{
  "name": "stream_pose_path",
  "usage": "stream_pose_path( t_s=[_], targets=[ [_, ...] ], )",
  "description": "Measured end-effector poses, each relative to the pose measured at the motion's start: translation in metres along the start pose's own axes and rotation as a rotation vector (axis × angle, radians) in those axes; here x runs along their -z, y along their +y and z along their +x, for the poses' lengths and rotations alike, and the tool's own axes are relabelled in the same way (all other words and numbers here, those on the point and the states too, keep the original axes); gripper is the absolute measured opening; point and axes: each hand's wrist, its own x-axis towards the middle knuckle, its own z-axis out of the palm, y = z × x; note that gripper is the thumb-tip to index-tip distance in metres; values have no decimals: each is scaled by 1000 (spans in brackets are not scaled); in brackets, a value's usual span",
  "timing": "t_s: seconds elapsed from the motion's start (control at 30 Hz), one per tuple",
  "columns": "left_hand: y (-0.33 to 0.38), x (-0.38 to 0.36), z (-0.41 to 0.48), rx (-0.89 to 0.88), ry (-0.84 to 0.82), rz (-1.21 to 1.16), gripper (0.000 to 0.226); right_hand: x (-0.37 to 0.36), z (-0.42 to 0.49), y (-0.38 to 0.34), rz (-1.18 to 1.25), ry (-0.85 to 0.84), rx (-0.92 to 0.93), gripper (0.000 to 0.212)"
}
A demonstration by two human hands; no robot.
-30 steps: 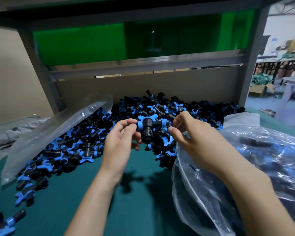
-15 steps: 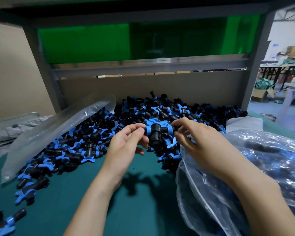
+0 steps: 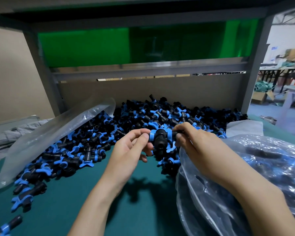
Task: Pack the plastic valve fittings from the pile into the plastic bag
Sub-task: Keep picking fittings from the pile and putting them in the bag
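A black and blue valve fitting (image 3: 160,138) is held above the green table between both hands. My left hand (image 3: 131,150) pinches its left end with thumb and fingers. My right hand (image 3: 199,147) pinches its right end. Behind and to the left spreads a big pile of the same fittings (image 3: 85,147). A clear plastic bag (image 3: 245,178) with fittings inside lies at the right, under my right forearm, its mouth close to the held fitting.
An empty clear bag (image 3: 54,135) lies over the pile's left side. The green table top (image 3: 75,201) is bare in front. A cardboard back wall (image 3: 160,92) and grey frame posts (image 3: 41,68) bound the bench. Loose fittings (image 3: 8,225) lie at the near left.
Both hands, still holding the fitting between them, have shifted slightly; the view has moved a little. The fitting stays at about the same spot above the pile's front edge.
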Motion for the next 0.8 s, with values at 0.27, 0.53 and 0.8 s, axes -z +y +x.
stream_pose_path(
  t_s=[0.27, 0.53, 0.8],
  targets=[
    [1, -2, 0, -17, 29, 24, 16, 1, -2, 0, 38, -21, -7, 23],
    [1, -2, 1, -14, 36, 47, 16, 0, -2, 1, 42, -26, -16, 23],
    [-3, 6, 4, 18, 149, 106, 33, -1, -2, 0, 40, -12, -17, 29]
  ],
)
